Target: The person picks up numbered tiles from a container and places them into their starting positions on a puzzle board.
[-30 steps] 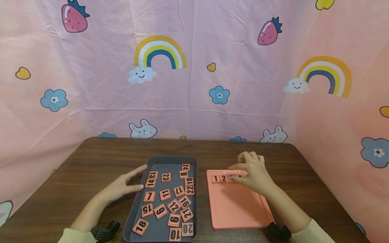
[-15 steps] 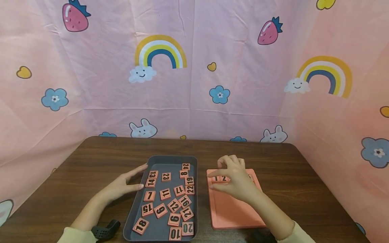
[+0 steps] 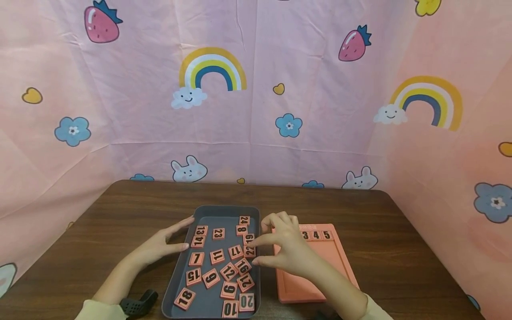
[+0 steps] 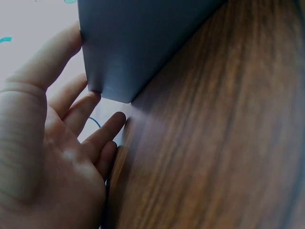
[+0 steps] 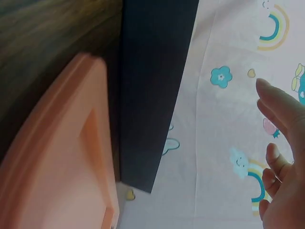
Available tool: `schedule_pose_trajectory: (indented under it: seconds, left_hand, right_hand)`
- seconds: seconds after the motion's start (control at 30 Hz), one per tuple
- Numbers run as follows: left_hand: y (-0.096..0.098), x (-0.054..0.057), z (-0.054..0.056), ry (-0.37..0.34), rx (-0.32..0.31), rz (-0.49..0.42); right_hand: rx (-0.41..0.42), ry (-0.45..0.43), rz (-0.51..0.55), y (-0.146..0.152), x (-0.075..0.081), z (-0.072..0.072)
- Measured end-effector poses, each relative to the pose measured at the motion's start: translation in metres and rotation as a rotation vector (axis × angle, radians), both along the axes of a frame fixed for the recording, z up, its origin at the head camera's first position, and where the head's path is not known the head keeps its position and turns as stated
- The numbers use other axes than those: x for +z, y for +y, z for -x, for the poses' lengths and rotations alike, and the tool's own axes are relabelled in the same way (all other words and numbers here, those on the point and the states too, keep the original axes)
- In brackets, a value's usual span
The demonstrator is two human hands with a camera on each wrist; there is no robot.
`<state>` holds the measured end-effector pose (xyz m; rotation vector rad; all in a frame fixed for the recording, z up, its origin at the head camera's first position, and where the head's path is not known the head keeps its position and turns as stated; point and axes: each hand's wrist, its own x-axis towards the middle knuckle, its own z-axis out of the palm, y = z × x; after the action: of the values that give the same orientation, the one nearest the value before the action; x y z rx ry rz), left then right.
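A dark grey tray (image 3: 212,220) holds several loose pink number tiles, such as the 7 (image 3: 196,258) and the 18 (image 3: 185,298). My left hand (image 3: 160,245) rests at the tray's left side; in the left wrist view its fingertips touch the grey wall (image 4: 128,47). Over the tray's right rim reaches my right hand (image 3: 290,246), thumb and index finger apart near the 22 tile (image 3: 250,252), holding nothing. A pink number board (image 3: 298,284) lies just right of the tray. Tiles 3, 4 (image 3: 316,235) and 5 stand in its top row; the hand hides the row's left end.
Brown wooden table (image 3: 384,249) lies under everything. A patterned pink cloth (image 3: 256,111) hangs behind and at both sides. The tray's tall side wall (image 5: 152,86) stands close to the board's edge in the right wrist view.
My right hand has moved left from the board's top row to over the tray's right rim, uncovering tiles 3, 4 and 5. The left hand and tray stay put.
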<state>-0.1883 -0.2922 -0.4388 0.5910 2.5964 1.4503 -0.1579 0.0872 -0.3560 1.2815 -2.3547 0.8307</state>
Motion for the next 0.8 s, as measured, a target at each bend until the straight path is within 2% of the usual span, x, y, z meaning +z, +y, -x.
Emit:
schedule_pose_trajectory:
  seconds: [0.17, 0.43, 0.63, 0.8]
  left_hand:
    - [0.000, 0.000, 0.000, -0.009, -0.002, -0.006]
    - [0.000, 0.001, 0.000, 0.008, 0.012, 0.023]
    - [0.001, 0.003, -0.002, -0.004, 0.023, 0.037]
    - [0.001, 0.002, -0.002, -0.018, 0.020, 0.027]
  right_hand:
    - [0.044, -0.005, 0.007, -0.012, -0.004, -0.005]
    - [0.130, 0.001, -0.072, -0.026, -0.009, -0.011]
    - [0.200, -0.024, -0.065, -0.036, -0.015, -0.012]
    - [0.217, -0.003, -0.111, -0.040, -0.017, -0.010]
